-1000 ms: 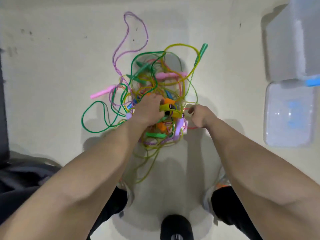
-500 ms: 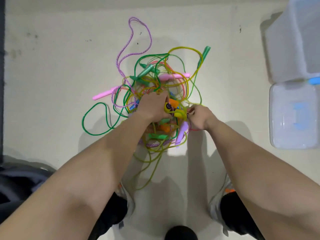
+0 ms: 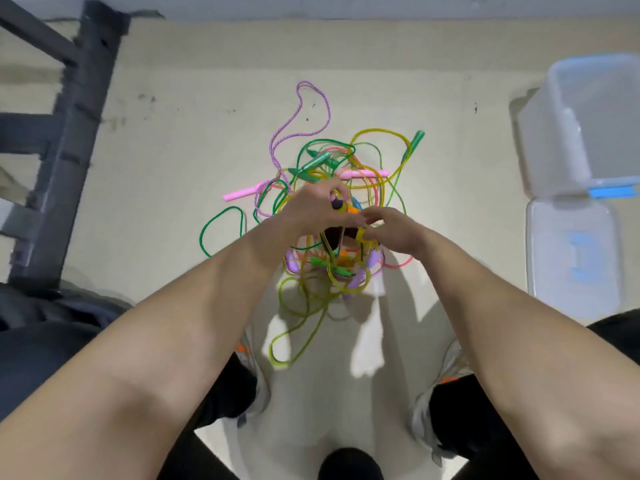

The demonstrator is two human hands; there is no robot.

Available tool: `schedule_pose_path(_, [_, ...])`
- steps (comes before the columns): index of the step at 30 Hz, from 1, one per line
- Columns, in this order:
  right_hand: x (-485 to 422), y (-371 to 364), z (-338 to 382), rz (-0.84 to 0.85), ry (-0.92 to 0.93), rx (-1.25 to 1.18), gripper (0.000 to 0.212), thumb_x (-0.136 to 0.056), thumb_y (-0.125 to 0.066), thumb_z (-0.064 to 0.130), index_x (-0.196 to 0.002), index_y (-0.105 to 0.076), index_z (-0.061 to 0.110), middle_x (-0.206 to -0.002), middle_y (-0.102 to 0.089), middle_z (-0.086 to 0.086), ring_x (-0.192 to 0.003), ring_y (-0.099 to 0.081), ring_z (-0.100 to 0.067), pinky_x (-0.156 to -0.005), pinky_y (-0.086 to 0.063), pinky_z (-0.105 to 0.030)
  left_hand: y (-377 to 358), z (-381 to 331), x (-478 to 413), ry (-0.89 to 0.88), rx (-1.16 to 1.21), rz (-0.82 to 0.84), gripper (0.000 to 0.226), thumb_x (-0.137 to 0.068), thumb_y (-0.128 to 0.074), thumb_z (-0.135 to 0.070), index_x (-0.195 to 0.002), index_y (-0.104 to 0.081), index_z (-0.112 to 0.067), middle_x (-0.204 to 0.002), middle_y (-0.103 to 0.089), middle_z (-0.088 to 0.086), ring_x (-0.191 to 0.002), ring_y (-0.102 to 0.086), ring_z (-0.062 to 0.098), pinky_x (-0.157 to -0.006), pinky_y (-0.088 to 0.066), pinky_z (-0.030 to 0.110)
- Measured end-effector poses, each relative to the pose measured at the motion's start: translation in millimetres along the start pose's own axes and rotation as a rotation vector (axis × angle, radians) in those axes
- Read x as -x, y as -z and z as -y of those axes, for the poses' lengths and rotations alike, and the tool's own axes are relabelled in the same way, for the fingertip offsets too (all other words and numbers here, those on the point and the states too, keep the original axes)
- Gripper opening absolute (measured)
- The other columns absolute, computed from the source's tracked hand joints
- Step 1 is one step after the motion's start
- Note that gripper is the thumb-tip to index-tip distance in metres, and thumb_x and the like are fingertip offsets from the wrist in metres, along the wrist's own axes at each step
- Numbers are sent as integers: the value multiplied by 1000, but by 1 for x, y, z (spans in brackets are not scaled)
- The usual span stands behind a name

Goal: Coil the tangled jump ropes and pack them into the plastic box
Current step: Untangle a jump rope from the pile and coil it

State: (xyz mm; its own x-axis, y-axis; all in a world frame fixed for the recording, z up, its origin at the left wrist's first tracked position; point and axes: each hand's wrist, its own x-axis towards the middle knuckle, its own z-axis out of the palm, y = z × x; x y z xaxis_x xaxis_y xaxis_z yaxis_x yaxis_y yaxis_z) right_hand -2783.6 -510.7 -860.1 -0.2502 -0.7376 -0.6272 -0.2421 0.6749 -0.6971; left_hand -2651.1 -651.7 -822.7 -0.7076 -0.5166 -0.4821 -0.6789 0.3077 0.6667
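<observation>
A tangle of jump ropes (image 3: 322,161) in green, yellow, purple and pink lies on the pale floor ahead of me. My left hand (image 3: 311,209) grips a yellow and orange handle (image 3: 346,206) lifted out of the pile. My right hand (image 3: 394,230) pinches a yellow rope piece (image 3: 362,234) right beside it. Strands hang from both hands down to the pile. A clear plastic box (image 3: 585,126) stands open at the far right.
The box's lid (image 3: 573,258) with blue clips lies flat on the floor just below the box. A dark metal frame (image 3: 65,133) runs along the left. My knees and shoes sit near the bottom edge.
Both hands have risen from the pile and come together, lifting the yellow handle and attached strands. The view has tilted up, showing the dark frame at left.
</observation>
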Motion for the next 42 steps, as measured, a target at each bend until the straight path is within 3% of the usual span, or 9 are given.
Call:
schedule_pose_path(5, [24, 8, 13, -165, 11, -43, 26, -91, -51, 14, -67, -61, 6, -76, -70, -16, -70, -59, -23, -66, -47, -36, 20, -8, 17, 72, 193, -320, 31, -75, -86, -32, -99, -69, -23, -87, -63, -8, -79, -58, 8, -73, -46, 26])
schedule_pose_path(9, [41, 14, 21, -251, -21, -172, 25, -90, -58, 9, -112, -62, 17, -100, -59, -2, -72, -55, -16, -66, -44, -29, 38, -30, 32, 66, 532, -366, 21, -79, -84, -24, -91, -70, -13, -77, -59, 0, -60, -50, 14, -53, -39, 25])
schedule_pose_path(13, [56, 23, 53, -15, 124, -257, 53, -77, -63, 17, -129, -63, 20, -129, -61, 2, -109, -59, -13, -90, -45, -29, 62, -72, 47, 10, 636, -280, 23, -88, -73, -37, -80, -67, -16, -79, -70, 8, -58, -49, 19, -53, -34, 29])
schedule_pose_path(21, [103, 57, 88, 338, 52, -697, 58, -82, -51, 58, -91, -74, 6, -71, -62, -11, -64, -60, -21, -67, -40, -32, 112, -134, 74, -14, 973, -415, 25, -104, -52, -38, -90, -56, -16, -85, -73, 8, -71, -74, 21, -62, -60, 34])
schedule_pose_path(27, [114, 29, 88, 175, 167, -400, 65, -73, -58, 32, -138, -55, 42, -147, -43, 15, -131, -39, -6, -104, -33, -32, 110, -156, 93, -50, 1338, -371, 24, -103, -56, -25, -89, -51, -6, -78, -65, 16, -69, -71, 29, -76, -61, 54])
schedule_pose_path(31, [114, -5, 95, 30, 251, -255, 19, -86, -72, 25, -105, -71, 19, -119, -55, 6, -113, -53, -7, -98, -42, -21, 103, -168, 99, -46, 1406, -327, 22, -102, -59, -22, -94, -50, -4, -82, -65, 21, -71, -71, 33, -75, -61, 54])
schedule_pose_path(34, [101, -17, 89, -433, 197, -290, 48, -68, -86, 43, -92, -51, 21, -120, -55, -8, -115, -55, -24, -99, -46, -39, 107, -169, 102, -46, 1427, -319, 23, -101, -60, -22, -95, -51, -2, -84, -66, 22, -73, -71, 33, -75, -61, 54])
schedule_pose_path(37, [91, -21, 90, -282, 220, -336, 73, -64, -84, 57, -125, -52, 34, -135, -49, 2, -126, -48, -13, -107, -41, -34, 106, -170, 105, -51, 1434, -290, 24, -100, -61, -22, -96, -51, -1, -90, -67, 24, -76, -71, 34, -73, -62, 53])
schedule_pose_path(42, [91, -36, 70, -44, 189, -87, 36, -101, -57, 32, -72, -63, 12, -77, -59, -12, -71, -49, -16, -66, -37, -33, 114, -152, 97, -46, 1365, -446, 27, -99, -63, -21, -104, -56, 4, -93, -71, 20, -77, -73, 31, -66, -63, 45])
